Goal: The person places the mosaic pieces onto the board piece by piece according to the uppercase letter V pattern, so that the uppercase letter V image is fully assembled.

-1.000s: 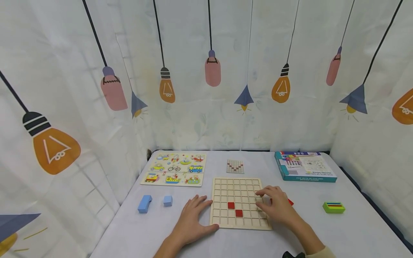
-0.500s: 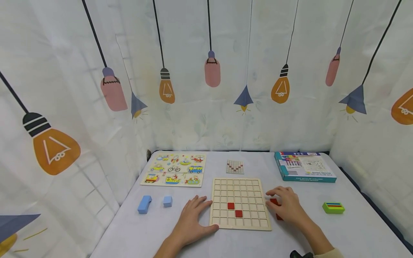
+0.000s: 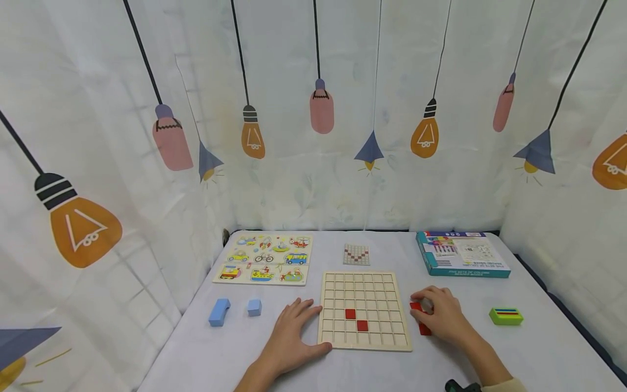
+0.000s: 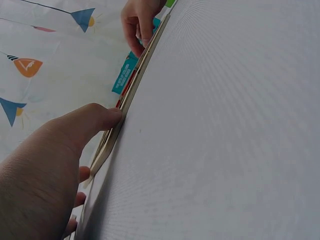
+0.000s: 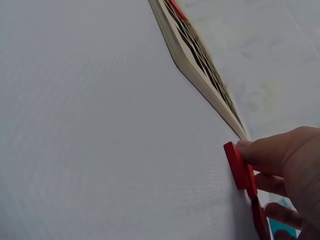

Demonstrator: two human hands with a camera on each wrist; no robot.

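My left hand (image 3: 291, 337) lies spread at the lower centre of the frame, thumb touching a pale wooden board (image 3: 338, 286) with a square grid at its lower left corner. Two flat red square tiles (image 3: 350, 314) sit diagonally to each other in the grid. At the lower right, my right hand (image 3: 443, 318) bends over loose flat red pieces (image 3: 424, 329) on the white cloth (image 3: 372, 373), just beside the board; my thumb touches one, but I cannot tell whether I pinch it. Farther right lies a lime-green block (image 3: 506, 319) with coloured bars.
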